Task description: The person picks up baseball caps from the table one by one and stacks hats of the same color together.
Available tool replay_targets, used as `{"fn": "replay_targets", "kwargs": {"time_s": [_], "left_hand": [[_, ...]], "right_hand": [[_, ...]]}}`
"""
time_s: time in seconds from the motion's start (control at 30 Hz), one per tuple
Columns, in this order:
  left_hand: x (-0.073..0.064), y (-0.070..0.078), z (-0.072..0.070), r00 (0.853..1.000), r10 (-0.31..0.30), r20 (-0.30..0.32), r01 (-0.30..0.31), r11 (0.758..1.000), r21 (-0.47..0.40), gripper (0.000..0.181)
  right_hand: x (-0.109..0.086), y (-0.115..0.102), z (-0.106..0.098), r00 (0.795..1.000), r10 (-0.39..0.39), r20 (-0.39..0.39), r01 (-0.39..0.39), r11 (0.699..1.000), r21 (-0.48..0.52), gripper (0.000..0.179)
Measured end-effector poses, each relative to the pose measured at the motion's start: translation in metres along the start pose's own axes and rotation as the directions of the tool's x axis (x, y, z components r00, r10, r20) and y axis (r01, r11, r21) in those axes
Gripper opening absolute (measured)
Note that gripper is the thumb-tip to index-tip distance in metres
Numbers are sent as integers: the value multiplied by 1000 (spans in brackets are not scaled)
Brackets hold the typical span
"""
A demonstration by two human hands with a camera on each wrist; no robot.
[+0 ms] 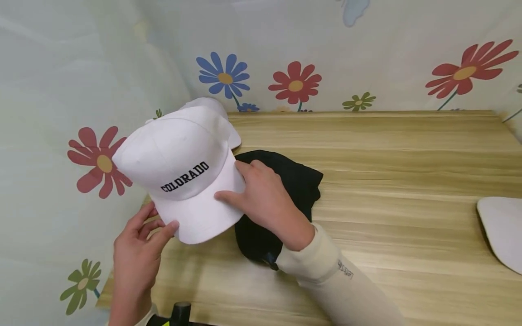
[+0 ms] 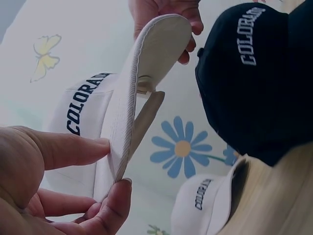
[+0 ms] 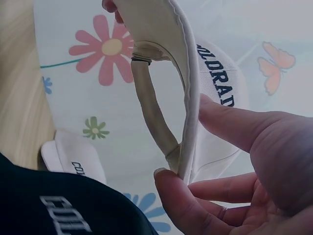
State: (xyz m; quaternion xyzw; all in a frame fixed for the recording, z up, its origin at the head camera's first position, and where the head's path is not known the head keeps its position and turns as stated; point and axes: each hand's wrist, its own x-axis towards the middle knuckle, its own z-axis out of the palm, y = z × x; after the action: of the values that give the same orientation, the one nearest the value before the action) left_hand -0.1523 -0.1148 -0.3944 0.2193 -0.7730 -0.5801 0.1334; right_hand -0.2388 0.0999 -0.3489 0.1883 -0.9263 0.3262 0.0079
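Observation:
Both hands hold a white baseball cap (image 1: 175, 149) with black COLORADO lettering, raised at the left side of the table. My left hand (image 1: 140, 246) pinches the brim's left edge between thumb and fingers. On the opposite edge, my right hand (image 1: 267, 199) pinches the brim with its thumb on top. From below, the wrist views show the brim's underside (image 2: 166, 44) and the back strap (image 3: 151, 107). A black cap (image 1: 297, 181) with white COLORADO lettering lies on the table, partly behind my right hand and forearm.
A second white cap (image 1: 208, 106) sits at the back left, mostly hidden behind the held one. Another white brim (image 1: 503, 231) shows at the right edge. The wooden table (image 1: 387, 181) meets a flower-printed cloth (image 1: 391, 45) behind and at left.

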Motion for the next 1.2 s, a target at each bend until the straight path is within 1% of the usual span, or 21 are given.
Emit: {"fn": "replay_targets", "kwargs": {"time_s": [0.2,0.27,0.4,0.53,0.7,0.93,1.07,1.2], "left_hand": [[0,7,11,998,46,45,-45,999,-23,62],[-1,9,15,996,61,59,-58,997,-47,61],[-2,13,21,992,113,63,-108,991,-85,60],[-4,17,27,984,166,68,-162,985,-54,58],[-7,23,36,976,197,89,-196,980,-20,58],[-12,32,50,960,247,130,-246,969,-22,59],[-14,37,56,954,258,152,-257,966,-32,58],[-17,41,63,950,261,170,-259,965,-35,60]], "right_hand": [[-7,6,-11,999,18,-48,-19,1000,-19,63],[-9,8,-14,998,25,-64,-27,999,-24,64],[-14,12,-20,996,48,-74,-48,999,-8,66],[-19,17,-26,994,62,-95,-62,998,0,67],[-26,23,-33,990,72,-121,-72,997,7,68],[-39,30,-49,981,145,-131,-145,989,6,77],[-45,34,-55,977,164,-140,-164,986,10,79],[-50,40,-60,973,162,-164,-165,986,-3,78]]}}
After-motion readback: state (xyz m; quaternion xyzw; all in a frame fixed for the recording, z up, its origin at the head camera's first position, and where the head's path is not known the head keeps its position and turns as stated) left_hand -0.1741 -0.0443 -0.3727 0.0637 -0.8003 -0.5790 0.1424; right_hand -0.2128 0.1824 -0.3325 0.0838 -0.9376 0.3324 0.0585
